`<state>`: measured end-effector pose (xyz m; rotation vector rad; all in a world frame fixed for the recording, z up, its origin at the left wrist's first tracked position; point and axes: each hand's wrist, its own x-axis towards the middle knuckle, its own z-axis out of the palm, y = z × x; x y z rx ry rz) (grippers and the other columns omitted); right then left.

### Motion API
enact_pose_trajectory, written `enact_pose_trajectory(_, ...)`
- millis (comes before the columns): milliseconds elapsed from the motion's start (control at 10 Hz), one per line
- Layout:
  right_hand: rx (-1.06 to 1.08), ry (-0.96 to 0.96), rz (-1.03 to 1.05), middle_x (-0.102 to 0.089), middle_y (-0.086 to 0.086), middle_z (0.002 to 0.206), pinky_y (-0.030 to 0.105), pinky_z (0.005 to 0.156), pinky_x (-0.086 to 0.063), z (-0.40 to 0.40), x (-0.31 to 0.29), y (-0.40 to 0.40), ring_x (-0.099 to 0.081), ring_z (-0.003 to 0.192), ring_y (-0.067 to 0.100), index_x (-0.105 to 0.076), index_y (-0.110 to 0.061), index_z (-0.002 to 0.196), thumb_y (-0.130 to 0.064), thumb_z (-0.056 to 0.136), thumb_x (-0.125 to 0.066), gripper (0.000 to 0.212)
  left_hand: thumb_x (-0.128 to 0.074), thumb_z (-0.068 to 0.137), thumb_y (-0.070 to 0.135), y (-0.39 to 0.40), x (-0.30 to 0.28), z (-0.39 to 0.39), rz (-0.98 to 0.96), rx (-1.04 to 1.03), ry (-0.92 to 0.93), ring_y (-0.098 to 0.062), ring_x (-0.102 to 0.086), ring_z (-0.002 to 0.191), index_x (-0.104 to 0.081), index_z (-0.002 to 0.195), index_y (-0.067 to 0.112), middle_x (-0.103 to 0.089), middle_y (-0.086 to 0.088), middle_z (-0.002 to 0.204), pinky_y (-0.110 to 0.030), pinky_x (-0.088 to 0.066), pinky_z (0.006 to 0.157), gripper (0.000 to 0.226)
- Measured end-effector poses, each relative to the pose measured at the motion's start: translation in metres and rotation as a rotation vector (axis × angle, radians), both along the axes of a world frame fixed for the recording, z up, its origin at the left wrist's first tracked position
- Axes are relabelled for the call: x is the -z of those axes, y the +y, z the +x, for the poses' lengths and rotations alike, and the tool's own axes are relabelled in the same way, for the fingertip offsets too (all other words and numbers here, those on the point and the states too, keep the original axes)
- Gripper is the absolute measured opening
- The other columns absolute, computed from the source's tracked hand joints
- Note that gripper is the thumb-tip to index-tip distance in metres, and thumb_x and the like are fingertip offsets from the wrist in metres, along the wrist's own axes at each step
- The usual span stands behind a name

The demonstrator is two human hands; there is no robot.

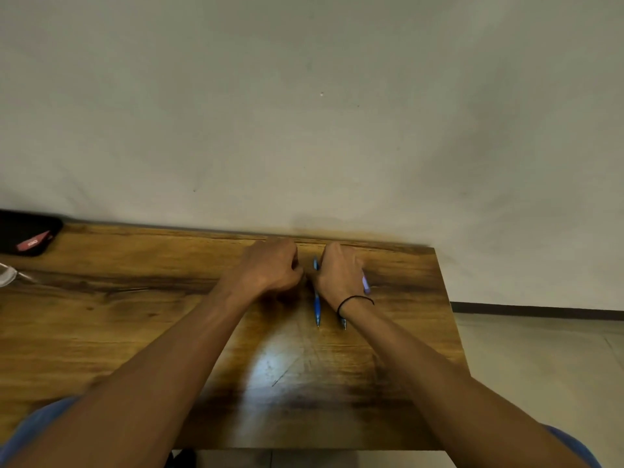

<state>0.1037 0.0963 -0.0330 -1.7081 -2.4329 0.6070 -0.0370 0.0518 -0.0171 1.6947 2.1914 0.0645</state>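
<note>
Nearest the camera, blue sleeves (44, 420) showed at the lower corners, and two bare forearms ran forward over the wooden table (101, 332). Further on, the blue pen (317, 304) lay flat with its tip toward the person, in the gap between the hands. A second pen (343, 323) poked its tip out from under the right wrist.

The left hand (273, 268) was knuckles-up with its fingers curled under, close beside the blue pen; whether it pinched anything could not be told. The right hand (337, 275) lay over the pens with its fingers hidden, so its grip could not be told either. A purple pen (366, 285) stuck out at its outer side.

Gathering them would probably go best by rolling the pens together side by side, tips aligned, before closing round them.

Beyond lay a black pouch (27, 236) at far left, then the wall (304, 113).
</note>
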Motion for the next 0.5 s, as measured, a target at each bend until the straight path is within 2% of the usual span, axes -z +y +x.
enact_pose_trajectory(100,-0.021,-0.016,0.022,-0.071,0.018,0.096,0.036,0.064,-0.044,-0.001,0.000,-0.001,-0.069,0.094,0.037,-0.049,-0.012,0.080,-0.016,0.090,-0.073,0.026,-0.064,0.094,0.043,0.000,0.000,-0.001,0.019,0.003,-0.006,-0.023,-0.062,0.088,-0.069,0.103,0.024,-0.071,-0.002,0.104,-0.033,-0.043,0.068,0.022)
enact_pose_trajectory(200,0.000,0.024,0.036,-0.069,0.018,0.100,0.037,0.068,-0.043,0.001,-0.004,-0.001,-0.066,0.096,0.038,-0.046,-0.014,0.082,-0.018,0.091,-0.073,0.029,-0.066,0.095,0.040,-0.006,-0.004,-0.004,0.056,-0.003,-0.006,-0.016,-0.058,0.082,-0.070,0.103,0.025,-0.072,0.001,0.101,-0.030,-0.039,0.060,0.018)
enact_pose_trajectory(300,0.033,0.097,0.058,-0.068,0.016,0.096,0.039,0.069,-0.051,0.008,-0.015,-0.002,-0.066,0.092,0.039,-0.053,-0.012,0.085,-0.017,0.092,-0.071,0.020,-0.065,0.098,0.037,-0.023,-0.016,-0.006,0.121,-0.039,-0.036,-0.016,-0.064,0.086,-0.070,0.107,0.023,-0.073,0.000,0.103,-0.033,-0.051,0.071,0.017)
enact_pose_trajectory(400,0.039,0.127,0.095,-0.062,0.011,0.088,0.039,0.062,-0.049,0.022,-0.032,-0.013,-0.066,0.086,0.037,-0.052,-0.013,0.082,-0.015,0.095,-0.066,0.020,-0.062,0.102,0.033,-0.042,-0.033,0.006,0.292,-0.094,-0.068,-0.017,-0.068,0.089,-0.069,0.115,0.020,-0.075,-0.001,0.104,-0.036,-0.059,0.077,0.019)
enact_pose_trajectory(500,0.025,0.148,0.144,-0.067,0.015,0.101,0.039,0.065,-0.050,0.032,-0.050,-0.026,-0.065,0.091,0.037,-0.060,-0.008,0.100,-0.018,0.098,-0.063,0.011,-0.063,0.102,0.031,-0.058,-0.054,0.023,0.478,-0.181,-0.102,-0.013,-0.065,0.082,-0.067,0.115,0.020,-0.074,0.001,0.101,-0.030,-0.049,0.067,0.018)
